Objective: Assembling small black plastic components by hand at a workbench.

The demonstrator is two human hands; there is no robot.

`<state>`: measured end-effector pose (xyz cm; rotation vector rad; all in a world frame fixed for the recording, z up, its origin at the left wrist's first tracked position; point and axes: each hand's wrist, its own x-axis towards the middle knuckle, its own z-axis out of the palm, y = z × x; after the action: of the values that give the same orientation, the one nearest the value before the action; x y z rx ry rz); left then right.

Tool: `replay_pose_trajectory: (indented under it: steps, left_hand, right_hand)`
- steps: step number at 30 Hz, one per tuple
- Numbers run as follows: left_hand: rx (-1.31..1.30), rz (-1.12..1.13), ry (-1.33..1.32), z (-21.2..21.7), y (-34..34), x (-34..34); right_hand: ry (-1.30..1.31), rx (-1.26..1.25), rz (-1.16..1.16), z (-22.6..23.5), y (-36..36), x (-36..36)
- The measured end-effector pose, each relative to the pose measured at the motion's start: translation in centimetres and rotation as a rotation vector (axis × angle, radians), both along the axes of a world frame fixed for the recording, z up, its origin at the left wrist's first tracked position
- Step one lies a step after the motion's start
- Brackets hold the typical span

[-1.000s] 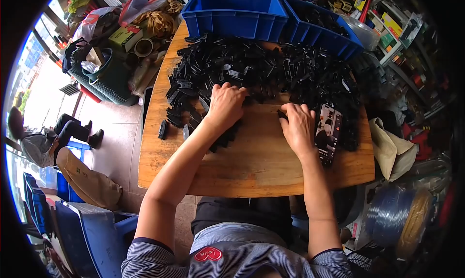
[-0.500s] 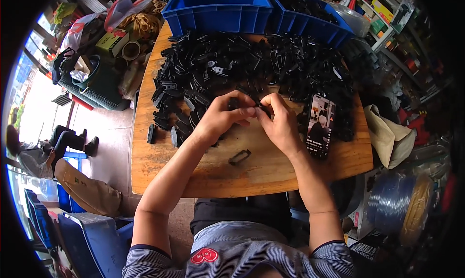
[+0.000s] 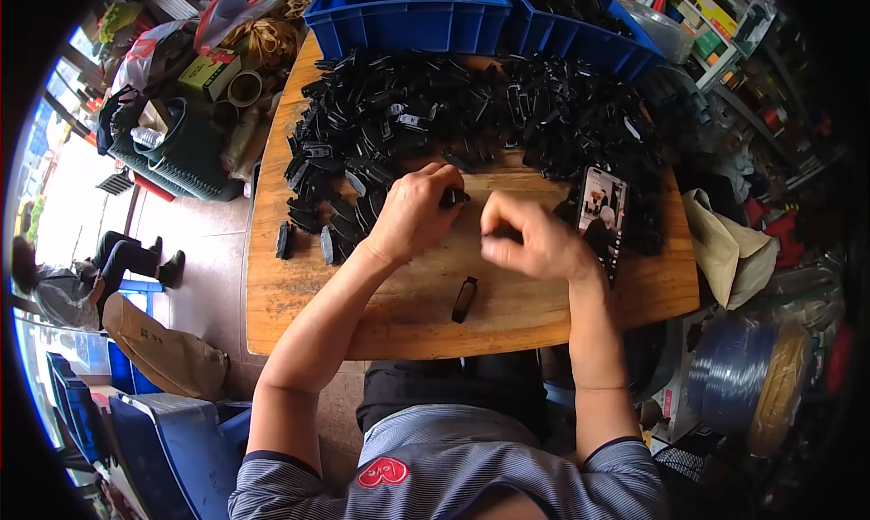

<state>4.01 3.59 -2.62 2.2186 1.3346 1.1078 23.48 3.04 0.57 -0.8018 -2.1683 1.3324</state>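
My left hand (image 3: pixel 415 213) is closed over the bare wood, its fingers and thumb gripping a small black plastic part (image 3: pixel 454 197) that sticks out toward the right. A short gap away, my right hand (image 3: pixel 536 237) is slightly blurred, with its fingers curled in. Something dark shows between its thumb and fingers, but I cannot make out what it is. Nearer to me, a narrow black frame-shaped piece (image 3: pixel 465 300) with a long opening lies on the table. Beyond both hands spreads a heap of similar black plastic parts (image 3: pixel 426 94).
The wooden table (image 3: pixel 299 325) has two blue bins (image 3: pixel 408 30) at its far edge, the right one holding black parts. A lit phone (image 3: pixel 604 210) leans or lies at the right. Left on the floor stand a dark green basket (image 3: pixel 195 171) and a seated person's legs (image 3: pixel 131 257).
My hands have come apart, the right one moving right and toward me. A frame-shaped piece near me now lies at a different angle, slightly farther right.
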Motion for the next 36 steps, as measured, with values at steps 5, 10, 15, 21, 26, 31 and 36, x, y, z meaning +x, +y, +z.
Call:
replay_pose_trajectory:
  steps: [5,10,15,21,26,31,36]
  left_hand:
    - [0.166,0.048,0.304,-0.3,-0.4,0.7]
    - [0.158,0.112,0.49,0.3,-0.9,0.3]
    - [0.15,-0.045,0.458,-0.1,-1.6,0.4]
    - [-0.009,-0.051,0.114,1.4,-1.9,0.1]
    - [-0.688,-0.168,-0.511,2.7,-1.8,-0.2]
    - [-0.46,-0.153,-0.341,2.4,-2.4,0.3]
    - [-0.403,-0.149,-0.358,2.2,-1.8,-0.2]
  right_hand:
    - [-0.31,0.133,0.4,0.2,-3.2,-1.9]
    - [-0.447,0.361,0.145,-1.2,-2.5,-1.5]
    - [-0.568,0.437,-0.26,-0.5,-0.1,1.3]
    - [-0.015,0.364,-0.448,-0.9,0.1,-1.0]
    - [0.269,0.295,-0.566,-1.8,-0.4,-2.2]
    - [0.483,0.058,-0.543,-1.9,-0.6,-3.0]
    - [0.735,-0.36,-0.475,-2.1,-0.4,-2.2]
